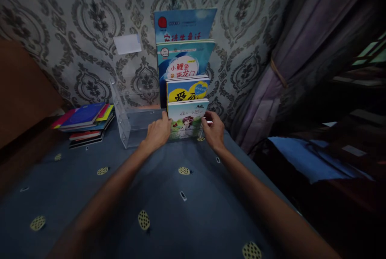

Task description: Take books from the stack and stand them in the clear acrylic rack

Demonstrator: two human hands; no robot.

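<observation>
A clear acrylic tiered rack [128,124] stands at the back of a blue-covered table [169,194], against the patterned wall. Several children's books stand in its right half, stepped in height. The front book [187,120] has a pale green cover with a cartoon girl. My left hand [158,132] grips that book's left edge. At the book's right edge, my right hand [213,130] holds it with the fingers curled around. Behind it stand a yellow book [187,90], a light blue book [183,60] and a taller blue book [183,23].
A flat stack of colourful books [86,124] lies to the left of the rack. The rack's left half holds no books. A purple curtain [289,70] hangs at the right; past the table's right edge lies a dark area with blue cloth [310,158].
</observation>
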